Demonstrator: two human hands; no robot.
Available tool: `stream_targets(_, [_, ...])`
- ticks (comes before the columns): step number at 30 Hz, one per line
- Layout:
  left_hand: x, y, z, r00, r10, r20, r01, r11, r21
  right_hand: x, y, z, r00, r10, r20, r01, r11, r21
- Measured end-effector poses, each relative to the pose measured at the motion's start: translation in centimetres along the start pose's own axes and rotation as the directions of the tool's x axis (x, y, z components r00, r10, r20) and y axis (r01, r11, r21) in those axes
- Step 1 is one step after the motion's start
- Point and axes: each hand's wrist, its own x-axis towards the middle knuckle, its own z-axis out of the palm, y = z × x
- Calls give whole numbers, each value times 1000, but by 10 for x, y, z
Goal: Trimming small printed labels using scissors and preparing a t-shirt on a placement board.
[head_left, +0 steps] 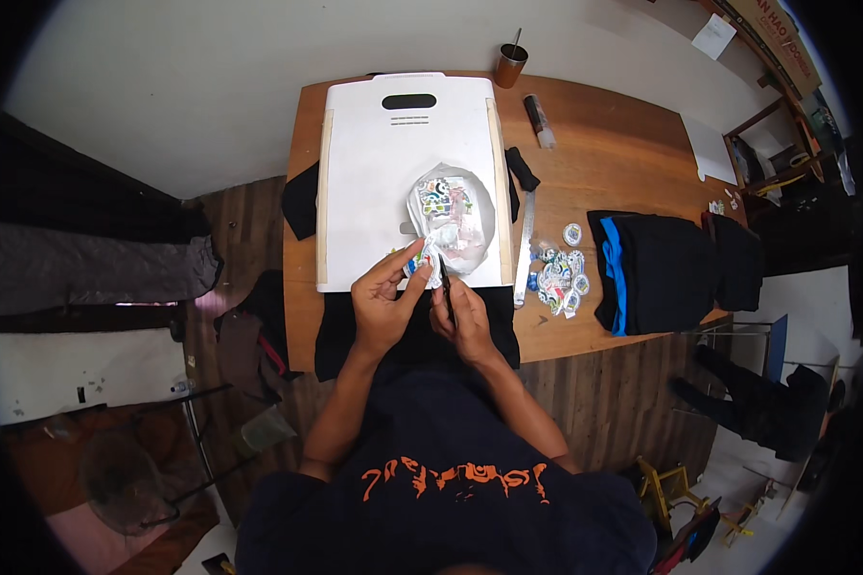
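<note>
My left hand (384, 299) pinches a small white piece with a colourful print (422, 264) above the near edge of a white board (364, 192). Close beside it, my right hand (465, 321) is closed around slim black scissors (445, 278), whose blades point away from me against the piece. Whether they cut into it I cannot tell. Just beyond both hands, a round, whitish plastic bag (484, 235) holds more printed pieces (438, 198) on the board. Black cloth (340, 331) lies at the table's near edge, below the board and partly under my hands.
Right of the board are a metal ruler (524, 254), a pile of round printed cutouts (558, 278) and folded black clothes (662, 268) with a blue layer. Farther back stand a brown cup (510, 67) and a dark-and-clear cylinder (539, 120) on the wooden table (604, 144).
</note>
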Motion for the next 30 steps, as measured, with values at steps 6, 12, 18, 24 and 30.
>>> stream_targets(6, [-1,0,-1,1000,-5,24,5,1000,-6,-1,-2,1,1000,28,-3,-28,1000,-13])
stream_targets(12, [0,2,-1,1000,1,25,-1,1000,10,-1,-2,0,1000,19,1,-19,999,-32])
stream_targets(18, [0,2,-1,1000,3,26,-3,1000,10,0,-3,-1,1000,14,1,-14,999,-53])
stream_targets(24, [1,2,-1,1000,8,27,-8,1000,10,1,0,-3,1000,19,11,-18,998,-54])
stream_targets(30, [2,-2,-2,1000,7,-11,-7,1000,-6,-1,0,-3,1000,26,-2,-26,1000,-16])
